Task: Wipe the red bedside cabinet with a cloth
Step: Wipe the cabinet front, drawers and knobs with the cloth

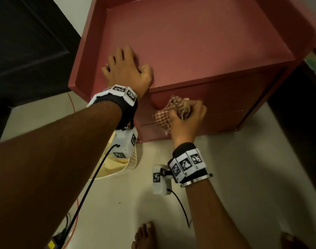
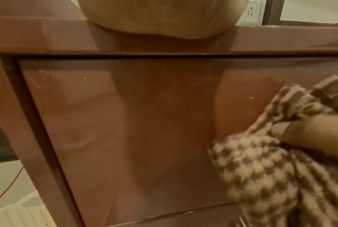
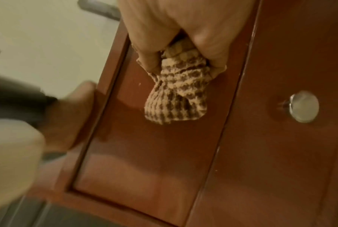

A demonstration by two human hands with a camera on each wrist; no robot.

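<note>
The right hand (image 1: 186, 117) grips the bunched cloth (image 1: 164, 115) against a drawer front on the red cabinet (image 1: 198, 51). The left hand (image 1: 128, 71) lies flat and loose on top, holding nothing.

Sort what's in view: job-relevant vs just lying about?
In the job: red cabinet; checked cloth; right hand gripping it against the drawer front; left hand resting on top.
Lying about: cream basket; orange cable; wall socket.

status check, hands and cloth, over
Left hand flat on cabinet top. Right hand grips cloth against drawer front. Nothing in the way.
</note>
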